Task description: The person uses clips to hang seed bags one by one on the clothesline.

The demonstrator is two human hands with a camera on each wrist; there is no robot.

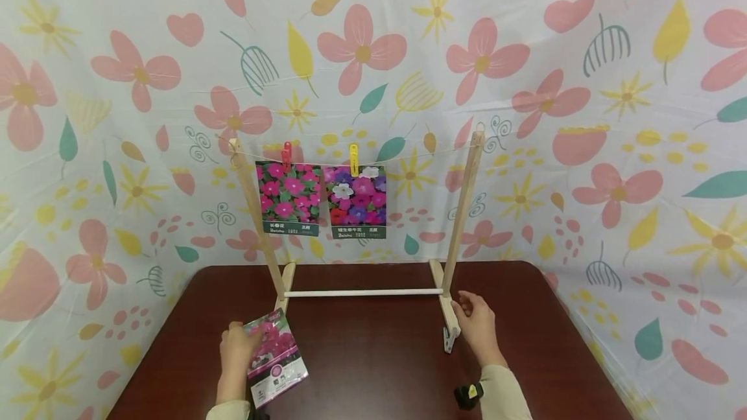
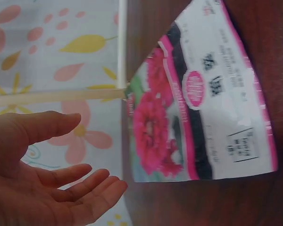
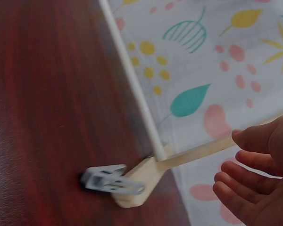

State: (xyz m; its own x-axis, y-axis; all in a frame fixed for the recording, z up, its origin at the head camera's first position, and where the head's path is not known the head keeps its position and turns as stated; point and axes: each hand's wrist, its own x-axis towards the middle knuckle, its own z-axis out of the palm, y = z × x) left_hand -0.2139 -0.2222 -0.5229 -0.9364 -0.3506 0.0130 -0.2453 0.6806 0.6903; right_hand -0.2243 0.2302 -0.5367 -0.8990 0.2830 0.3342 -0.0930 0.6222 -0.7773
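My left hand [image 1: 236,352] is beside a flower seed packet [image 1: 275,358] with pink blooms and a white lower part. In the left wrist view its thumb and fingers are spread apart, with nothing between them, and the packet's flower side is just past the fingertips. At the right foot of a wooden stand [image 1: 461,212] is my right hand [image 1: 475,323], fingers loosely bent and holding nothing. A grey clip [image 3: 111,180] sits at the front end of that foot, away from the fingertips in the right wrist view.
A string [image 1: 432,153] runs between the stand's posts. A red clothespin [image 1: 286,156] holds one flower packet [image 1: 288,196] on it; a yellow clothespin [image 1: 353,159] holds another packet [image 1: 357,203]. A white rod [image 1: 362,293] joins the feet on the dark red table [image 1: 373,355]. Patterned cloth [image 1: 548,212] hangs behind.
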